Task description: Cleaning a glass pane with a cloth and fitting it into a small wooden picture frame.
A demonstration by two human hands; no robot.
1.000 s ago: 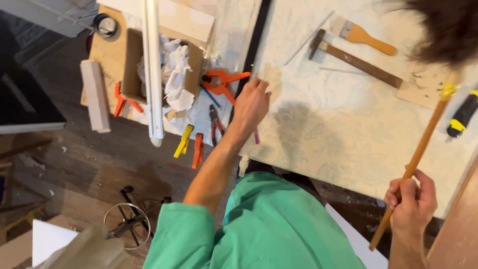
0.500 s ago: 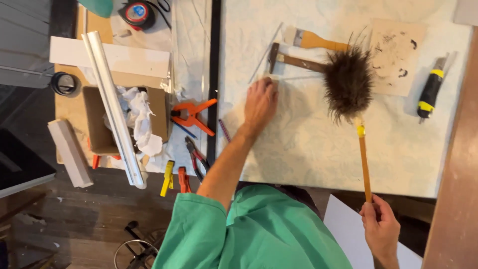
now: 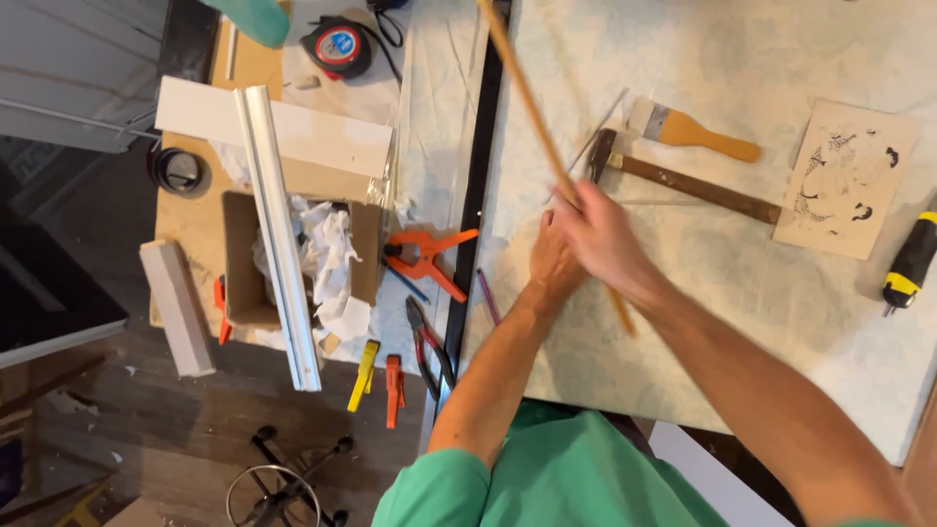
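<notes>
My pale, faintly marbled bench sheet point(image 3: 742, 293) carries a tan wooden stick point(image 3: 527, 88), a hammer with dark head and brown wooden handle point(image 3: 698, 185), and a flat brush with pale bristles and amber handle point(image 3: 688, 129). The beige card with black ink figures point(image 3: 844, 181) lies beside a black-and-yellow screwdriver point(image 3: 910, 262). Orange spring clamp point(image 3: 427, 259); yellow clip point(image 3: 364, 374); brown cardboard box with white crumpled paper point(image 3: 337, 263); red-and-black tape measure with blue face point(image 3: 337, 46). My shirt sleeve point(image 3: 547, 478) is plain green.
</notes>
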